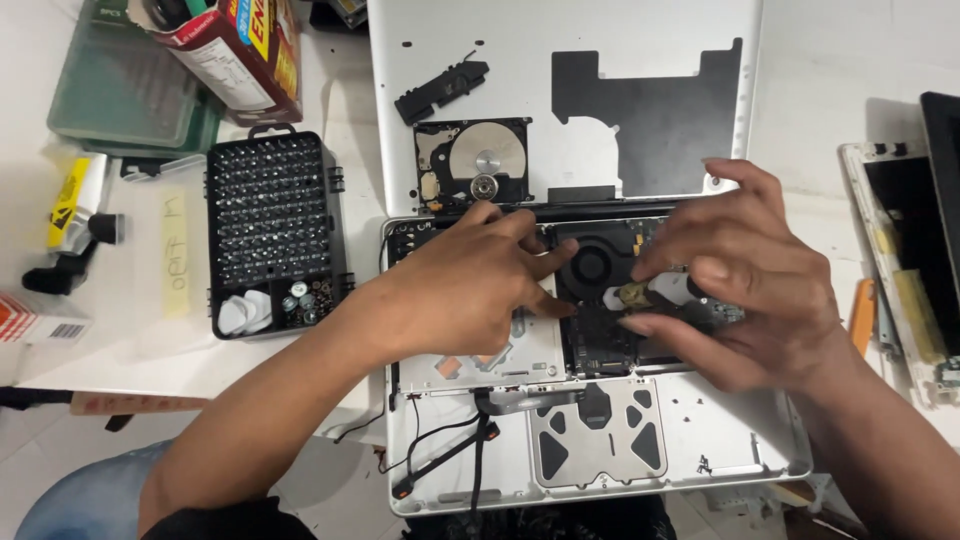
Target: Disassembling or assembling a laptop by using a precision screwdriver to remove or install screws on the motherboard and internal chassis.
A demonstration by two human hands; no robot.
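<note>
Red carton (245, 55) top left; yellow label (68, 190)

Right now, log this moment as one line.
left hand: resting on open laptop | right hand: fingertips on small brass-coloured part | bit case: left of laptop

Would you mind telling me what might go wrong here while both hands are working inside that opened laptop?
The right hand pinches a small brass-coloured part over the dark board beside the fan; if it slips, it may drop into the laptop.

The left hand rests over the laptop's insides and could press on something fragile.

The loose black cables hanging near the front edge might catch on a forearm.
</note>
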